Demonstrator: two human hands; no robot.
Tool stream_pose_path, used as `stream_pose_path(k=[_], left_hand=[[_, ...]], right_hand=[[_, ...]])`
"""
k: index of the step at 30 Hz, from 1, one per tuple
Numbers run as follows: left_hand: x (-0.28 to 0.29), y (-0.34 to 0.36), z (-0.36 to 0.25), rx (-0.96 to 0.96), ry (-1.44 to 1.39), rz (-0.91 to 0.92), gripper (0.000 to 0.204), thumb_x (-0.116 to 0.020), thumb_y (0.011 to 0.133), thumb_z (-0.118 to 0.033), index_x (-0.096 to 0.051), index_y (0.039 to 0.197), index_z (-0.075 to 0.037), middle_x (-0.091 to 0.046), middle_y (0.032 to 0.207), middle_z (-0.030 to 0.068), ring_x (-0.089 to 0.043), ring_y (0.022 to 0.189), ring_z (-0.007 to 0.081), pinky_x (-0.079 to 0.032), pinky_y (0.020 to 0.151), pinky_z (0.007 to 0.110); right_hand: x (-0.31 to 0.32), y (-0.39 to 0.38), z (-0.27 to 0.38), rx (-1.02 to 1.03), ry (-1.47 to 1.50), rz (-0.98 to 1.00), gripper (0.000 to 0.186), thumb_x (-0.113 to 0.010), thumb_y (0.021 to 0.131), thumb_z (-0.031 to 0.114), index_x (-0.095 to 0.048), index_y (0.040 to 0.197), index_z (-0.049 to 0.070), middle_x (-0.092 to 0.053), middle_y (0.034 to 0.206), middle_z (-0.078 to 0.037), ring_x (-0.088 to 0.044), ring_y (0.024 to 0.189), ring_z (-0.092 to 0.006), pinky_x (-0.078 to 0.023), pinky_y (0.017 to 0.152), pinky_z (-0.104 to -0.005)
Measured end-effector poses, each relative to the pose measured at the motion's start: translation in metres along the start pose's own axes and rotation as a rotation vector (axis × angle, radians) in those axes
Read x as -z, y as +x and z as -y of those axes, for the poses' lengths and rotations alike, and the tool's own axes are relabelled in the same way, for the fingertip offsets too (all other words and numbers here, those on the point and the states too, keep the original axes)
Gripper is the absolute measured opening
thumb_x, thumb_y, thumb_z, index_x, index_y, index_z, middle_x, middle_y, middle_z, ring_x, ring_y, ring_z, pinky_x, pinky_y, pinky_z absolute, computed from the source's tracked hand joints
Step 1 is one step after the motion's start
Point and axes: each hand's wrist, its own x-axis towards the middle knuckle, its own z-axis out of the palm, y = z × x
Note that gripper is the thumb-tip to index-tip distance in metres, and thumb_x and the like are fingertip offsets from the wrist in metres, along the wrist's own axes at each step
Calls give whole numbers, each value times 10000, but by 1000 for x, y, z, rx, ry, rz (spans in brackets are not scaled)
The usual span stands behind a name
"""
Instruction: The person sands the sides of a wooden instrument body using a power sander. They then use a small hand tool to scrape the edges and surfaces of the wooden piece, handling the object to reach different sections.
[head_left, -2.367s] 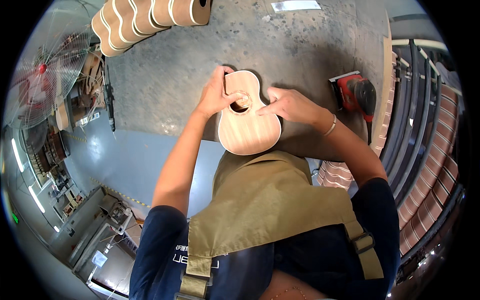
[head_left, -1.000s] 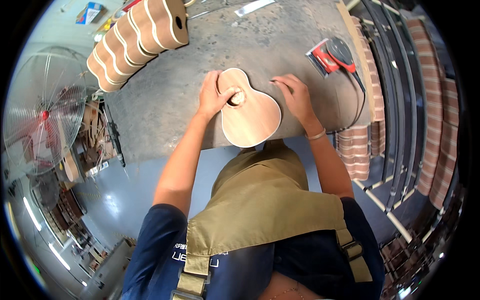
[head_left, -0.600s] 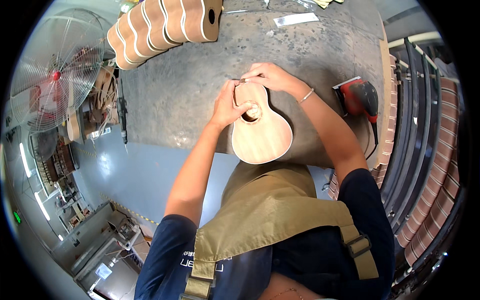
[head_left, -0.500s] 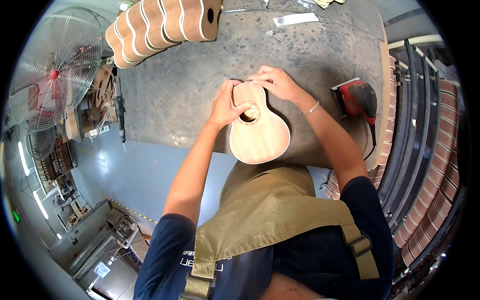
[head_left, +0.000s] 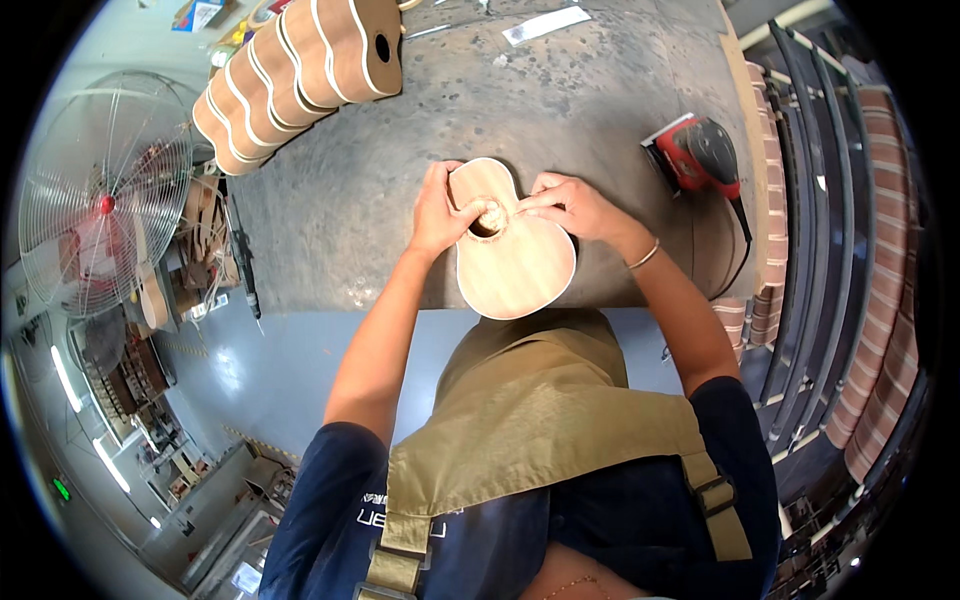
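A small pale-wood ukulele body (head_left: 515, 272) with a light edge lies face up at the near edge of the worktable. My left hand (head_left: 436, 214) grips its upper left side, the thumb reaching over the round sound hole. My right hand (head_left: 580, 208) is closed in a pinch by the waist on the right side, its fingertips over the top face close to the sound hole. Whatever those fingers hold, if anything, is too small to make out.
A row of several similar bodies (head_left: 300, 80) stands at the back left of the worktable (head_left: 330, 220). On the right rests a red and black sander (head_left: 697, 158) with its cord. A power screwdriver (head_left: 242, 258) hangs at the left edge, near a large fan (head_left: 107, 204).
My right hand has moved from the top end of the ukulele body down to its right waist. My left hand keeps its grip. The whole view has shifted slightly.
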Motion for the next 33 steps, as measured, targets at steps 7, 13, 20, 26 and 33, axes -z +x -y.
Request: stream_pose_path(k=[7, 13, 20, 26, 33], left_hand=[[-4, 1, 1, -32, 19, -17, 700, -973, 769, -372, -606, 1267, -43, -683, 1201, 162, -679, 1123, 349, -547, 974, 456], [-7, 2, 7, -112, 115, -81, 711, -958, 780, -463, -615, 1227, -29, -686, 1182, 183, -680, 1102, 390, -543, 961, 479], [4, -18, -5, -22, 299, -23, 696, -888, 849, -547, -584, 1130, 13, -671, 1144, 249, -663, 1067, 460, -533, 922, 523], [25, -94, -15, -90, 343, 0, 1069, -854, 901, -517, -306, 1611, 65, -435, 1565, 329, -447, 1474, 492, -367, 1219, 556], [33, -34, -37, -477, 365, 581, 900, -864, 829, -553, -489, 1639, -434, -298, 1735, 241, -303, 1599, 450, -305, 1296, 540]], right_hand=[[-10, -76, 21, -39, -163, -204, 232, -735, 1001, 143, -833, 1209, 103, -636, 943, -102, -638, 882, -251, -516, 825, -367], [-164, -124, 56, -322, -204, -1008, 239, -736, 983, 32, -829, 1196, 89, -622, 941, -96, -634, 868, -248, -515, 792, -357], [-272, -106, 78, -126, -49, -864, 223, -742, 953, -25, -828, 1142, 53, -656, 964, -92, -662, 857, -238, -537, 767, -358], [-203, -132, 78, -261, -52, -1013, 214, -642, 1033, -5, -774, 1201, -2, -704, 1028, -128, -717, 874, -244, -571, 785, -343], [-83, -137, 48, -128, -256, -860, 188, -667, 1027, 27, -792, 1167, 8, -732, 1052, -124, -713, 885, -249, -560, 822, -335]])
